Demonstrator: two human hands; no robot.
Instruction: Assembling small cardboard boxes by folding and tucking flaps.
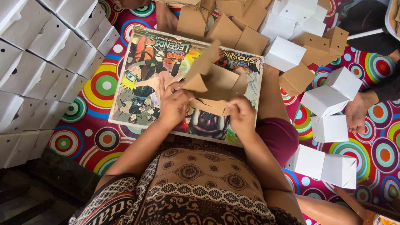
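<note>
Cardboard box blank [214, 85], brown and half folded, sits over a picture-printed board [141, 79] on the person's lap, above a floor mat [100, 87] patterned with bright circles. Stacked white boxes [37, 62] fill the left side; folded brown boxes [233, 29] lie beyond. Left hand [173, 104] pinches the blank's near left flap; right hand [241, 116] grips its lower right edge.

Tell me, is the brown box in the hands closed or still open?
Open. The brown box has flaps standing up and apart, and its inside shows between both hands.
</note>
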